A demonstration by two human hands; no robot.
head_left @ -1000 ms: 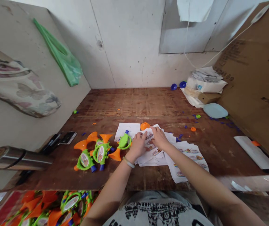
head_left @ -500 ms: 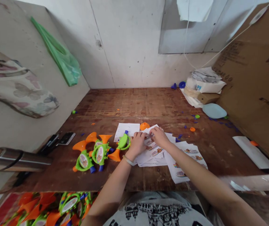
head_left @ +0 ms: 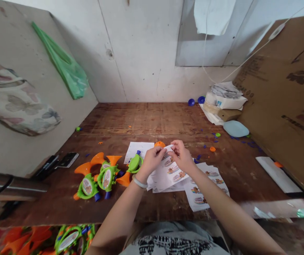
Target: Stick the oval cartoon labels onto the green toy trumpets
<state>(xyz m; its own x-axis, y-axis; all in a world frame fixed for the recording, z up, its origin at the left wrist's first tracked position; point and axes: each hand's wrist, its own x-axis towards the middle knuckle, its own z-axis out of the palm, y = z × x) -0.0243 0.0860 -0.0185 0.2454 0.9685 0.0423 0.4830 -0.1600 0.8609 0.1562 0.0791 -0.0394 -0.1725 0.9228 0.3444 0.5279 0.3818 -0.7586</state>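
Between my two hands, a white sticker sheet with printed oval bear labels is raised at its far edge. My left hand pinches its upper left part with thumb and fingers. At the upper right corner, my right hand also has its fingertips closed on the sheet. More paper lies under it, and another sticker sheet rests by my right forearm. Left of my left hand is a green toy trumpet with an orange horn. Several labelled toy trumpets sit farther left.
A steel flask and a phone are at the left. An orange cone piece is behind the sheet. A blue lid and a large cardboard box stand right. More toys lie below the table edge.
The sticker sheet's far edge has come up off the stack, with both hands now pinching it. The camera view has shifted slightly.
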